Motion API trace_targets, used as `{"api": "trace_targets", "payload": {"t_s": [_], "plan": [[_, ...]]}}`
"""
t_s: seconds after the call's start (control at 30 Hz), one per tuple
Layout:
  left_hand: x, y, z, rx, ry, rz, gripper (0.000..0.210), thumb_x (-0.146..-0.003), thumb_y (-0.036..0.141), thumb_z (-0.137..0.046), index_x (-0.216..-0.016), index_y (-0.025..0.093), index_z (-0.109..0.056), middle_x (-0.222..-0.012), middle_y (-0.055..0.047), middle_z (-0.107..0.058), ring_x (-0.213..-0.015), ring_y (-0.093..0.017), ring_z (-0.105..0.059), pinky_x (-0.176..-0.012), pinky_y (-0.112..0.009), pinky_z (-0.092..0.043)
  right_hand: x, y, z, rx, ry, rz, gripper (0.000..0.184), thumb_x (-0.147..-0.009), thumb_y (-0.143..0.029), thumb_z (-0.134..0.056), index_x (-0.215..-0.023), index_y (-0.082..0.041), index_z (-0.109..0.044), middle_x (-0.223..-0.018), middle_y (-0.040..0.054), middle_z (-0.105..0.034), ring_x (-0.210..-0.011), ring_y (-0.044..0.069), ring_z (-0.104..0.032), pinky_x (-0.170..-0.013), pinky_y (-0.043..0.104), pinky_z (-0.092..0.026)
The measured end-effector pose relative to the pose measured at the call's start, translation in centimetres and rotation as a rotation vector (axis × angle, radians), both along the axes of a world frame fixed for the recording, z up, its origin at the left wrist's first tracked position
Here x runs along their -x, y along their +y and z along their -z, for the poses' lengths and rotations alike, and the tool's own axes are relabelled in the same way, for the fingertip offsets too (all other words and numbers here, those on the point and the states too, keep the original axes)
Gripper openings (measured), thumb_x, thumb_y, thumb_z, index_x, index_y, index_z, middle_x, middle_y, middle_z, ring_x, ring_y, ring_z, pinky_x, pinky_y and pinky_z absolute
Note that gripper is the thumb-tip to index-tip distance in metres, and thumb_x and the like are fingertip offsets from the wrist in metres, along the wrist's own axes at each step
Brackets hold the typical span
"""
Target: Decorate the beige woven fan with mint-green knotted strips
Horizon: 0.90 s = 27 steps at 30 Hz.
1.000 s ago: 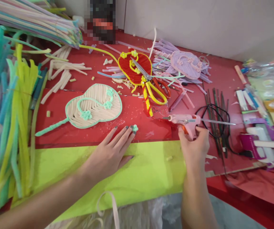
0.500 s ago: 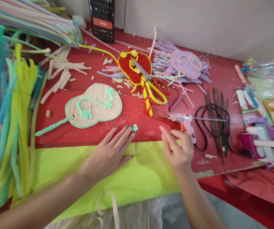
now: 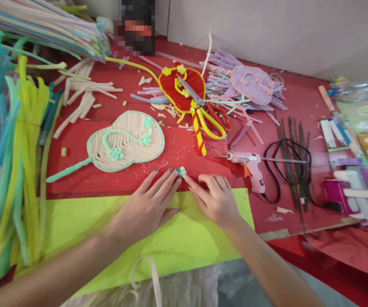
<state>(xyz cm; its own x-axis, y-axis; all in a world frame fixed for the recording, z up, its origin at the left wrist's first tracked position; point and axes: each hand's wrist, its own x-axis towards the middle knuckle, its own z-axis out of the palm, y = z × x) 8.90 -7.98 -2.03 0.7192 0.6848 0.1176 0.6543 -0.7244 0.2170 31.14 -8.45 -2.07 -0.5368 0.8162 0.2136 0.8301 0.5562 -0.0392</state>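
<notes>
A small mint-green pipe-cleaner flower (image 3: 182, 171) lies on the red mat between my two hands. My left hand (image 3: 150, 204) rests flat with fingers stretched, its fingertips touching the flower's left side. From the right, my right hand (image 3: 217, 198) reaches in with index finger and thumb close together at the flower's edge, the other fingers curled. Whether a tiny thing is between those fingertips is too small to see. Beyond my left hand lies a cream pipe-cleaner fan (image 3: 128, 140) with mint edging, several mint flowers and a twisted mint handle.
Yellow-handled scissors (image 3: 209, 121) lie across a red and yellow fan (image 3: 174, 91). A pink glue gun (image 3: 251, 166) with black cord sits to the right. Bundled pipe cleaners (image 3: 27, 140) fill the left side. A lilac fan (image 3: 251, 84) and a phone (image 3: 138, 27) are at the back.
My right hand has moved left, from beside the glue gun to the mint flower. My left hand has stayed in place against the flower.
</notes>
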Motion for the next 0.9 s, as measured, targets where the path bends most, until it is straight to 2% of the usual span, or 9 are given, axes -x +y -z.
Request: {"api": "trace_targets", "payload": {"t_s": [0.63, 0.8, 0.9], "plan": [[-0.06, 0.01, -0.04, -0.014, 0.015, 0.002, 0.055, -0.094, 0.038, -0.037, -0.14, 0.007, -0.036, -0.147, -0.014, -0.036, -0.136, -0.027, -0.033, -0.114, -0.045, -0.026, 0.13, 0.07, 0.31, 0.016, 0.012, 0.033, 0.044, -0.091, -0.024, -0.049, -0.136, -0.026, -0.047, -0.092, 0.0063, -0.059, -0.083, 0.019, -0.048, -0.077, 0.032, -0.038], [-0.05, -0.02, 0.05, -0.012, 0.007, 0.004, 0.056, -0.094, 0.038, -0.038, -0.141, 0.007, -0.036, -0.148, -0.014, -0.035, -0.136, -0.027, -0.033, -0.114, -0.045, -0.026, -0.05, -0.04, 0.43, 0.008, 0.015, 0.036, 0.048, -0.092, -0.024, -0.049, -0.139, -0.027, -0.042, -0.093, 0.0063, -0.059, -0.083, 0.019, -0.049, -0.077, 0.033, -0.039], [-0.06, 0.01, 0.01, -0.013, 0.01, 0.002, 0.055, -0.094, 0.037, -0.037, -0.14, 0.007, -0.036, -0.148, -0.013, -0.035, -0.136, -0.027, -0.033, -0.114, -0.045, -0.026, -0.21, -0.31, 0.47, -0.032, 0.086, 0.022, 0.052, -0.091, -0.022, -0.049, -0.142, -0.026, -0.037, -0.09, 0.0056, -0.059, -0.082, 0.018, -0.05, -0.077, 0.032, -0.04]]}}
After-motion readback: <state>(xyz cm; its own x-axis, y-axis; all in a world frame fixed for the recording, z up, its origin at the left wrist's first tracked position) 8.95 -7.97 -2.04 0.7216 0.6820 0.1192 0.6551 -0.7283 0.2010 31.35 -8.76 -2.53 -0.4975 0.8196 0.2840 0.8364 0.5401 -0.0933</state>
